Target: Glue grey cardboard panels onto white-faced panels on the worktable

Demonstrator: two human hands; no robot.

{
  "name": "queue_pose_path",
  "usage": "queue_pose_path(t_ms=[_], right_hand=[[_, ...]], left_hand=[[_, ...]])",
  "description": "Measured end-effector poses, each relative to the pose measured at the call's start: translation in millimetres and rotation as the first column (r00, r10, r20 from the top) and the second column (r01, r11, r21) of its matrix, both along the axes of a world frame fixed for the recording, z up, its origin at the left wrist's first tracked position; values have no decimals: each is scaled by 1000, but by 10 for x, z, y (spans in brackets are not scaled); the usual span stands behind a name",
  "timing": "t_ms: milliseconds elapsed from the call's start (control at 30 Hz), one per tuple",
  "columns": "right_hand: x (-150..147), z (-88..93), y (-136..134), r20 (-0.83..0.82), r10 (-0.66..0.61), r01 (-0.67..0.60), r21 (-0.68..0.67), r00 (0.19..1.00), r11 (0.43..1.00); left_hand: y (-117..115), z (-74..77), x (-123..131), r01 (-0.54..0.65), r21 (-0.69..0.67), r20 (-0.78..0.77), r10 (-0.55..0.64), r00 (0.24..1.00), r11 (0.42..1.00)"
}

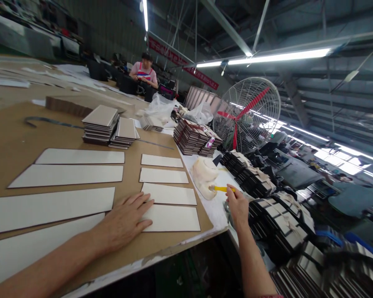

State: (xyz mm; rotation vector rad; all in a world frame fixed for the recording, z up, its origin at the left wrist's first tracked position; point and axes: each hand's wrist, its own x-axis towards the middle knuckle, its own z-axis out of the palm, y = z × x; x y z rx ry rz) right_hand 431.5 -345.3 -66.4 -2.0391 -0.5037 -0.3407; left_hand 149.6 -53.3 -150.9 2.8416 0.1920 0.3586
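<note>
My left hand (124, 221) lies flat, fingers stretched out, its fingertips on the left ends of two short white panels (174, 218). These belong to a column of several short panels. Left of them lie longer white panels (71, 174), one slanted at its end; my left forearm crosses the nearest. My right hand (237, 205) grips the yellow handle of a brush (221, 188). The brush's head touches a lumpy cream-coloured container (204, 171), which looks coated in dried paste. Its inside is hard to make out.
Stacks of cut panels (101, 120) stand at the back of the brown board (62, 134), beside a dark metal strip (54, 121). Bundled dark panels (192, 138) and tied black stacks (276, 215) line the right. Behind are a large fan (247, 111) and a seated person (144, 72).
</note>
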Motion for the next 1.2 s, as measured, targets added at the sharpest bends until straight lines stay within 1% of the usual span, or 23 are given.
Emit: queue_pose_path(t_ms=[100,167,267,333,433,533,633,767,867,1000,1100,1200], right_hand=[[83,174,7,65,140,-126,-179,988,976],[152,209,88,68,194,-170,-264,979,949],[247,188,211,42,195,-169,-343,980,924],[292,181,235,8,184,-169,-370,983,914],[330,216,182,-51,164,-171,-365,985,915],[341,242,115,-71,117,-133,-317,991,939],[347,191,123,-91,99,-121,-279,991,952],[377,99,198,-135,140,-175,-304,981,936],[383,108,179,-103,132,-160,-335,986,929],[334,153,55,-32,96,-101,-322,995,941],[303,155,-3,-26,94,-98,-305,995,947],[304,141,19,-37,108,-114,-314,994,943]], left_hand=[[-4,-66,-5,-23,14,10,23,1000,1000],[-4,-85,-4,-33,30,27,32,999,999],[-2,-101,7,-29,47,49,26,998,998],[2,-118,13,-19,53,64,15,998,998],[10,-147,15,-16,61,80,11,997,998],[21,-167,13,-12,63,82,6,997,998],[26,-169,8,-2,59,96,-4,995,998],[22,-161,4,-3,55,113,-3,994,998],[23,-167,3,-3,49,114,-3,993,999],[27,-180,3,-3,34,124,-1,992,999],[26,-180,4,0,20,132,-2,991,1000],[26,-177,8,4,3,134,-4,991,1000]])
